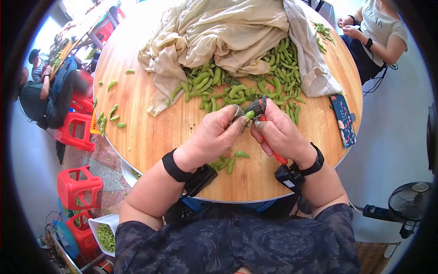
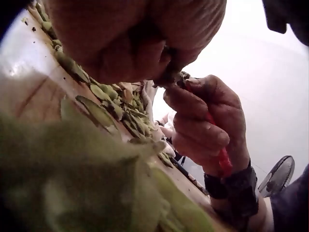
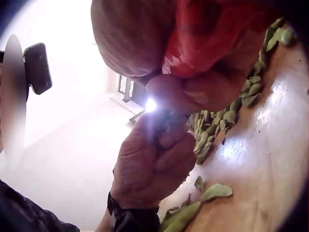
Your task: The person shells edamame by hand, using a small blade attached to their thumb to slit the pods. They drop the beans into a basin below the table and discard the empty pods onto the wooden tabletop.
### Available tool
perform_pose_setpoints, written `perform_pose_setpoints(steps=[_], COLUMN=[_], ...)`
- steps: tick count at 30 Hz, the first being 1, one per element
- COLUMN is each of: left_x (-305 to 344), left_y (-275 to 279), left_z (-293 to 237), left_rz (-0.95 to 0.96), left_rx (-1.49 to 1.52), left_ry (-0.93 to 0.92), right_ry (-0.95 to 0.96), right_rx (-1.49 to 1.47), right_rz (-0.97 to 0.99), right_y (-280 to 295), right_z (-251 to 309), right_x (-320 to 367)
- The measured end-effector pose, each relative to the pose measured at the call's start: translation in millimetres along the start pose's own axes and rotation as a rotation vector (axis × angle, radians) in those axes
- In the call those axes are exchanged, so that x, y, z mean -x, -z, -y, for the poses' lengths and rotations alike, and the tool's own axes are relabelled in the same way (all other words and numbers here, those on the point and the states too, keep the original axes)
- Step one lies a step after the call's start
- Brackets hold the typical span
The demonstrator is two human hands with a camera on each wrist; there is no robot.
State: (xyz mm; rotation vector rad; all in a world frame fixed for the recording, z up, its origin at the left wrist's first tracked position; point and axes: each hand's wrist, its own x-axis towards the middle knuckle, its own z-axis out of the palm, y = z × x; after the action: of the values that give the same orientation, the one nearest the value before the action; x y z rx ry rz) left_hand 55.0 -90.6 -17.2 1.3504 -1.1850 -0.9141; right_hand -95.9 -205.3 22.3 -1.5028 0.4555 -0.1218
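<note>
Close in front of the body, both hands meet over the round wooden table (image 1: 173, 137). My left hand (image 1: 213, 132) pinches a green soybean pod (image 1: 249, 114) between thumb and finger. A red-handled tool (image 1: 279, 157) lies along the palm of my right hand (image 1: 284, 134), its fingers curled round the handle; the working end is hidden at the pod. Something dark, like a wrap, covers a right fingertip beside the pod. In the left wrist view the red handle (image 2: 224, 162) shows below the right fingers. A few loose pods (image 1: 230, 163) lie under the hands.
A heap of soybean pods (image 1: 285, 61) spreads beyond the hands, partly under a beige cloth (image 1: 214, 32). A dark patterned case (image 1: 342, 121) lies at the right edge. Red stools (image 1: 80, 185) and a white bin of pods (image 1: 93, 228) stand left; a fan (image 1: 410, 203) stands right.
</note>
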Motion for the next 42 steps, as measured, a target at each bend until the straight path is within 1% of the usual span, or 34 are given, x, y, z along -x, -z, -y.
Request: perform_pose_setpoints(steps=[2, 4, 6, 8, 9, 11, 13, 14, 15, 17, 18, 19, 20, 21, 22, 24, 25, 26, 27, 28, 30, 31, 33, 35, 37, 38, 39, 40, 41, 42], left_x=[2, 3, 4, 5, 6, 6, 6, 7, 6, 4, 3, 3, 4, 5, 6, 5, 5, 5, 5, 5, 6, 6, 6, 6, 6, 6, 6, 6, 6, 6], left_y=[0, 0, -1, -3, -1, 3, 1, 0, -1, -2, 1, 6, 9, 9, 8, 5, 4, 4, 4, 4, 6, 5, 1, 1, 1, 1, 1, 1, 0, 0], left_z=[-3, 1, 1, -7, -10, -15, -22, -24, -24, -23, -19, -13, -10, -10, -10, -17, -16, -14, -13, -14, -18, -18, -18, -15, -11, -9, -8, -8, -7, -7], left_rz=[-0.029, -0.015, -0.002, 0.09, 0.09, 0.228, 0.241, 0.253, 0.254, 0.14, 0.138, 0.093, 0.048, 0.042, 0.112, 0.216, 0.21, 0.244, 0.279, 0.278, 0.334, 0.333, 0.323, 0.333, 0.342, 0.307, 0.269, 0.264, 0.232, 0.202], left_rx=[-0.249, -0.281, -0.312, 0.383, 0.383, 0.814, 0.86, 0.908, 0.909, 0.347, 0.349, 0.257, 0.164, 0.166, 0.193, 0.259, 0.26, 0.347, 0.435, 0.436, 0.497, 0.498, 0.405, 0.357, 0.308, 0.21, 0.111, 0.111, 0.109, 0.106], left_ry=[-0.098, -0.135, -0.17, 0.209, 0.212, 0.416, 0.436, 0.453, 0.456, 0.466, 0.462, 0.343, 0.228, 0.232, 0.277, 0.355, 0.356, 0.29, 0.221, 0.221, 0.312, 0.313, 0.183, 0.173, 0.161, 0.2, 0.238, 0.238, 0.214, 0.189], right_ry=[0.025, 0.075, 0.081, 0.087, 0.105, 0.123, 0.122, 0.121, 0.103, 0.086, 0.136, 0.186, 0.185, 0.351, 0.518, 0.49, 0.465, 0.465, 0.401, 0.337, 0.324, 0.311, 0.332, 0.354, 0.251, 0.251, 0.412, 0.574, 0.576, 0.6], right_rx=[0.014, 0.133, 0.084, 0.034, -0.006, -0.049, -0.16, -0.163, -0.18, -0.193, -0.027, 0.138, 0.139, 0.396, 0.652, 0.608, 0.565, 0.564, 0.503, 0.441, 0.45, 0.458, 0.455, 0.453, 0.463, 0.464, 0.6, 0.732, 0.732, 0.811], right_rz=[-0.015, -0.042, -0.041, -0.035, -0.027, -0.02, 0.021, 0.018, -0.009, -0.034, -0.106, -0.174, -0.168, -0.224, -0.277, -0.239, -0.208, -0.204, -0.182, -0.16, -0.166, -0.174, -0.204, -0.236, -0.201, -0.199, -0.253, -0.305, -0.301, -0.305], right_y=[-2, -3, -3, -5, -6, -7, -6, -5, -2, 1, 4, 5, 3, 0, -3, -7, -8, -8, -7, -6, -7, -8, -10, -10, -10, -11, -15, -18, -18, -19], right_z=[-2, -8, -10, -9, -4, 2, 4, 4, 4, 3, 2, 0, -3, -7, -11, -16, -17, -16, -14, -11, -7, -6, -11, -12, -8, -11, -17, -21, -23, -24], right_x=[0, -1, 0, 2, 4, 8, 13, 13, 10, 7, 6, 5, 4, 3, 3, 3, 3, 3, 4, 5, 6, 6, 5, 5, 6, 6, 5, 4, 4, 4])
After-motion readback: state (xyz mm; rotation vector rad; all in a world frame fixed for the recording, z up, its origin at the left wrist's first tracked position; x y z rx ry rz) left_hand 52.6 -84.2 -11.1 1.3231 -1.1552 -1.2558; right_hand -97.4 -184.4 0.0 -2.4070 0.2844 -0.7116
